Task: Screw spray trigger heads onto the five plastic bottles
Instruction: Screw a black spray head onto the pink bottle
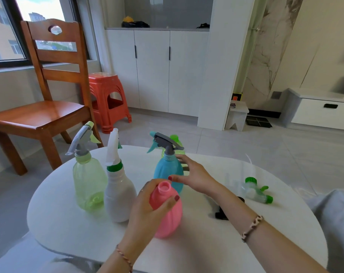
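Observation:
My left hand (147, 207) grips a pink bottle (169, 215) with a bare neck, held upright on the white table (186, 249). My right hand (194, 176) hovers open beside a blue bottle (167, 172) that carries a grey and teal trigger head (163, 142). Behind the blue one, a green bottle (176, 143) is mostly hidden. To the left stand a clear green bottle (88, 182) with a grey trigger head (82, 140) and a white bottle (118, 196) with a white head (113, 148). A clear and green trigger head (255, 191) lies loose at the right. A dark object (221, 213) lies under my right forearm.
A wooden chair (41, 107) stands left of the table and a red plastic stool (108, 99) sits behind it. White cabinets (157, 69) line the far wall. A thin clear tube (249, 158) lies near the table's far right edge.

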